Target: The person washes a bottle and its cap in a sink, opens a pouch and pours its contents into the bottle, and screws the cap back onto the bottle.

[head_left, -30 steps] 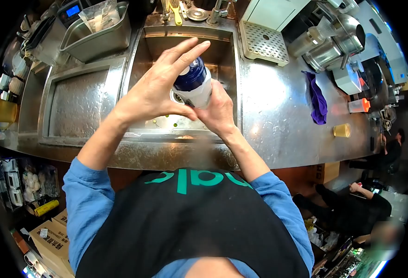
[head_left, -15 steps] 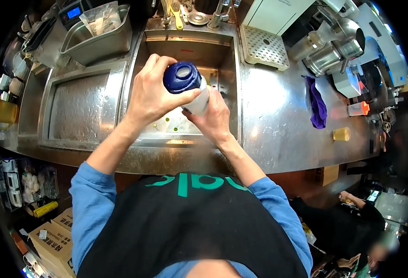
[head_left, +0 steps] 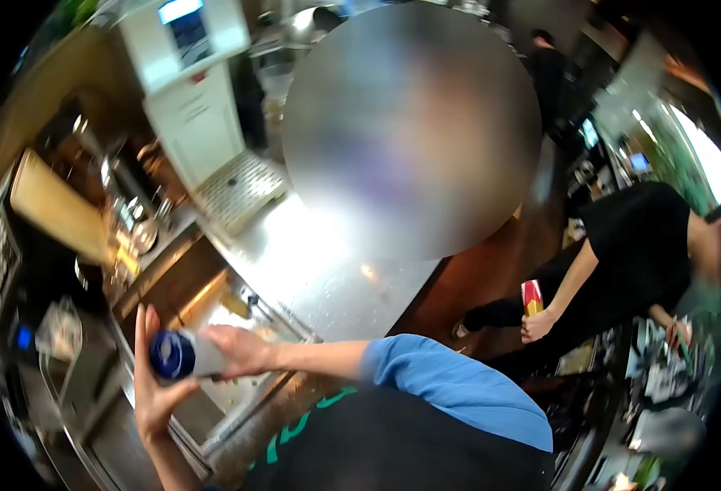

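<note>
Bottle: white body and blue top; in the air over the sink, tilted, the top toward 9 o'clock.
Clock: centred on the bottle, 12 at the top of the view.
Left hand: at 8 o'clock, spread, fingers straight and thumb well apart, the 2 sides curving about the blue top; whether the skin touches it, I cannot tell.
Right hand: at 3 o'clock, wrapped round the white body and gripping it.
Sleeve: blue, on the right arm, at 4 o'clock.
Apron: black with green letters, at 4 o'clock.
Worktop: shiny metal, at 2 o'clock, just beside the sink.
Drip tray: full of small holes, at 1 o'clock, on the worktop.
White machine: at 12 o'clock, behind the drip tray.
Dish: metal, blurred, at 11 o'clock, behind the sink.
Plastic bag: at 9 o'clock, in a metal tub.
Co-worker: in black, toward 3 o'clock, well apart; the co-worker's hand holds a red and yellow packet.
</note>
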Motion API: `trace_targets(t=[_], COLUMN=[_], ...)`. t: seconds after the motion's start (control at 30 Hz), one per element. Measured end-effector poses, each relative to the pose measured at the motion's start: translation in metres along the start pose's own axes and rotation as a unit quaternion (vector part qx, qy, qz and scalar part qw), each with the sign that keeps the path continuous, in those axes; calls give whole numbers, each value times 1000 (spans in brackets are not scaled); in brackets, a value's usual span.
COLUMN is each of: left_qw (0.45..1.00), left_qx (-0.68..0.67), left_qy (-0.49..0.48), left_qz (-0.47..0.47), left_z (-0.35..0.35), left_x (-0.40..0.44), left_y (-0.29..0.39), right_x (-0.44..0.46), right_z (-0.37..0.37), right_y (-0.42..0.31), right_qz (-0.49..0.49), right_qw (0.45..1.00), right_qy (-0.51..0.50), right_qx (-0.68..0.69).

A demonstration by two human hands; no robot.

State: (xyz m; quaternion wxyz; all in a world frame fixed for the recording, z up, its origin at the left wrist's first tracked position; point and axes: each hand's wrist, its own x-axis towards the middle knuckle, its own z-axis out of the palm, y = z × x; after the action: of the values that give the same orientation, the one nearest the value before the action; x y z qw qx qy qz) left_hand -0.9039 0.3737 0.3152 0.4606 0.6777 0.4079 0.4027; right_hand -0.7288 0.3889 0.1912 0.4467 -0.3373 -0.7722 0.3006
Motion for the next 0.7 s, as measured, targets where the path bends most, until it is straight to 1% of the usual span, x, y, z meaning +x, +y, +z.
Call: trace_targets(t=[0.03, 0.1, 0.17, 0.2, 0.23, 0.3, 0.33, 0.37, 0.4, 0.43, 0.47, 0.5, 0.57, 0.6, 0.63, 0.67, 0.7], left_qw=[998, 994, 998, 995, 989, 971, 956, 927, 919, 906, 897, 891, 853, 839, 824, 828, 830], left_qx=[-47, -88, -57, -46, -14, 24, 92, 202, 200, 195, 170, 164, 216, 229, 239, 276, 308], left_qy=[-33, -50, 30, 78, 143, 234, 267, 302, 326, 355, 382, 399, 437, 466, 492, 478, 462], left_qz=[-2, -35, 9, 39, 42, 47, 79, 95, 96, 125, 145, 142, 186, 162, 148, 98, 52], left_z=[-7, -5, 10, 13, 16, 24, 29, 34, 37, 37, 37, 37, 24, 17, 5, -9, -12], left_x=[-4, -4, -1, 1, 4, 5, 3, 1, 3, 6, 9, 10, 10, 10, 14, 13, 7], left_y=[-8, 1, 3, -7, -13, -18, -23, -23, -27, -25, -21, -13, -8, -17, -33, -60, -87], right_x=[-2, -4, -4, -5, -2, -1, -2, -4, -5, -7, -11, -9, -7, -6, -1, 4, 7], right_z=[1, -6, -8, -5, -4, -5, -2, 3, 2, 9, 16, 10, 6, 9, 1, -7, -23], right_y=[-1, -4, 0, -1, -7, -18, -17, -5, -6, 6, 14, 8, 9, 15, 9, 4, -4], right_qz=[19, 36, 18, 12, 38, 68, 42, 50, 26, 28, 79, 110, 109, 112, 150, 164, 152], right_qw=[999, 998, 1000, 1000, 999, 997, 997, 997, 997, 996, 991, 989, 993, 989, 985, 985, 988], right_qy=[-22, -45, -3, 15, 21, 41, 66, 42, 66, 70, 59, 53, 31, 47, 24, 33, 24], right_qx=[17, 10, 7, 11, 9, -7, -18, -29, -42, -49, -88, -82, -45, -80, -84, -36, -19])
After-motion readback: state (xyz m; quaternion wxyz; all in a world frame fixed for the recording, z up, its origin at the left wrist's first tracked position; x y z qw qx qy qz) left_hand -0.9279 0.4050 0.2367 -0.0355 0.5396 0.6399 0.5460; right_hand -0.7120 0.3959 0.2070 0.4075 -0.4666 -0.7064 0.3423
